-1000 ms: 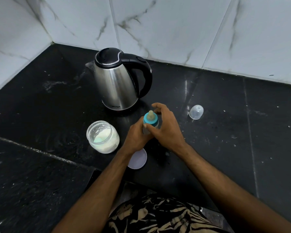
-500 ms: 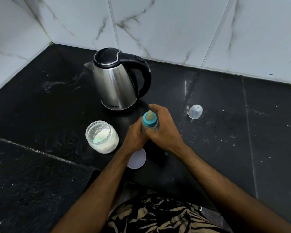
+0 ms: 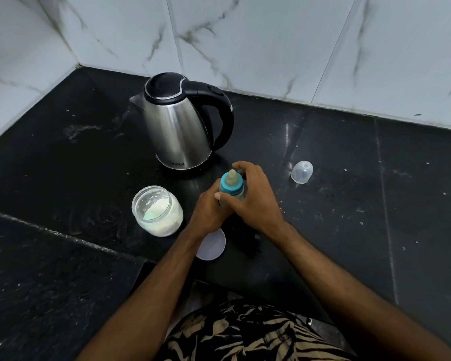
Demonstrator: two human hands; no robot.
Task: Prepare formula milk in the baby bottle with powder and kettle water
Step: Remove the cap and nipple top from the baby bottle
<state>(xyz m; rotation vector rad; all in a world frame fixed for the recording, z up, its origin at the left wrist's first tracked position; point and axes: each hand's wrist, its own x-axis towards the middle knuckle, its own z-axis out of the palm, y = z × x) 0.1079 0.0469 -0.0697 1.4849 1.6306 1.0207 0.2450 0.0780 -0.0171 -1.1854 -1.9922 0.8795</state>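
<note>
You are gripping the baby bottle [image 3: 231, 190] with both hands: left hand [image 3: 208, 211] curled round the body, right hand [image 3: 255, 198] curled at the teal collar. Keep the body braced and turn only the collar. The kettle [image 3: 179, 126] is standing at 11 o'clock, the powder jar [image 3: 156, 211] at 9, the clear cap [image 3: 301, 171] at 2 on the table [image 3: 349, 204]. Nothing is obstructing the hands.

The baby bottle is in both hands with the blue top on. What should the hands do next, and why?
Probably twist the blue ring off. The left hand holds the baby bottle steady and the right hand wraps its top, while the powder jar already stands open, its lid lying beside it. Powder and water from the kettle cannot go in while the top is on.
</note>
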